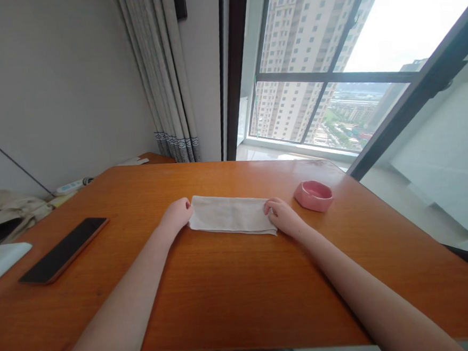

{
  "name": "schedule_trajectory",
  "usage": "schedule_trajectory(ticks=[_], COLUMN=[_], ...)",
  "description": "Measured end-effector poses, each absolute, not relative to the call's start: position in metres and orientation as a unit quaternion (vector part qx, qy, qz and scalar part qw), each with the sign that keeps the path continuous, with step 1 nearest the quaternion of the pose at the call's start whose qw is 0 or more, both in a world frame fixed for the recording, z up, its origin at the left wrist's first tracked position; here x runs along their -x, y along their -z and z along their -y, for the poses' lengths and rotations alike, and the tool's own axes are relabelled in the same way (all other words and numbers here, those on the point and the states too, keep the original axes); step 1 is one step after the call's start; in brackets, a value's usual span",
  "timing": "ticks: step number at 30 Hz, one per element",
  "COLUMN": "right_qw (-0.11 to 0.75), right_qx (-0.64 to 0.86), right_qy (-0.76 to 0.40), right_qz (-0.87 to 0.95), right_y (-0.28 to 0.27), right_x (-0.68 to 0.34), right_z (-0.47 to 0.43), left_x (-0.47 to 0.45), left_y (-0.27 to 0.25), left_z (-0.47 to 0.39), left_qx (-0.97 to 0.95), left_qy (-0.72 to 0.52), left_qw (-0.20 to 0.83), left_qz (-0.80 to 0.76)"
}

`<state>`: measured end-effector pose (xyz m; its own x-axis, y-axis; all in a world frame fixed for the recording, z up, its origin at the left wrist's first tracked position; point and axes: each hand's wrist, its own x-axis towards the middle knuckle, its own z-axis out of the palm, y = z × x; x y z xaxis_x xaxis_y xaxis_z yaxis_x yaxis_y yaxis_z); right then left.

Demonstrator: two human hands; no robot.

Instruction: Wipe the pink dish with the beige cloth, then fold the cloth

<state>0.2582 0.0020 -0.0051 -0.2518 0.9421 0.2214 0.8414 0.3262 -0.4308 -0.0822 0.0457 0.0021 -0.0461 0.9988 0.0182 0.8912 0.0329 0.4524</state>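
A pale grey-white cloth lies folded into a long strip on the wooden table, its layers slightly uneven at the lower right corner. My left hand is closed at the cloth's left end, its fingers curled around the edge. At the opposite end, my right hand pinches the cloth's right edge between thumb and fingers. Just beyond my right hand stands a pink angular bowl.
To the left, a dark phone-like slab rests on the table, with a white object beside it at the edge. A power strip and bundled fabric lie past the left side. A curtain and window stand behind.
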Motion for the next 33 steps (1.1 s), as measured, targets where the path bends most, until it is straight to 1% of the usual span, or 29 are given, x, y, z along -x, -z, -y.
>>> schedule_trajectory(ticks=[4,8,10,13,16,21,24,28,30,33], right_qw=[0.226,0.175,0.170,0.188,0.204,0.252,0.265,0.253,0.252,0.281], right_qx=[0.633,0.691,0.685,0.666,0.664,0.629,0.600,0.586,0.590,0.615], right_qy=[-0.069,-0.083,-0.093,-0.111,-0.132,-0.187,-0.169,-0.141,-0.163,-0.209], right_qz=[0.737,0.696,0.702,0.713,0.707,0.711,0.736,0.756,0.749,0.706], right_y=[0.002,0.001,0.002,0.003,0.005,0.010,0.009,0.002,-0.001,-0.001], right_x=[-0.254,-0.253,-0.253,-0.253,-0.252,-0.248,-0.243,-0.242,-0.243,-0.247], right_z=[0.004,0.008,0.008,0.006,0.005,0.004,0.004,0.007,0.008,0.006], left_x=[0.078,0.078,0.077,0.074,0.071,0.067,0.067,0.067,0.067,0.067], left_y=[-0.009,-0.007,-0.005,-0.005,-0.008,-0.010,-0.010,-0.009,-0.009,-0.009], left_z=[-0.041,-0.039,-0.039,-0.038,-0.035,-0.032,-0.032,-0.033,-0.033,-0.034], left_qx=[-0.673,-0.698,-0.712,-0.728,-0.746,-0.751,-0.751,-0.750,-0.750,-0.752], left_qy=[-0.160,-0.109,-0.099,-0.121,-0.139,-0.128,-0.119,-0.110,-0.107,-0.112], left_qw=[0.100,0.134,0.123,0.101,0.114,0.097,0.094,0.092,0.085,0.073], left_qz=[-0.715,-0.695,-0.684,-0.668,-0.642,-0.641,-0.642,-0.645,-0.647,-0.646])
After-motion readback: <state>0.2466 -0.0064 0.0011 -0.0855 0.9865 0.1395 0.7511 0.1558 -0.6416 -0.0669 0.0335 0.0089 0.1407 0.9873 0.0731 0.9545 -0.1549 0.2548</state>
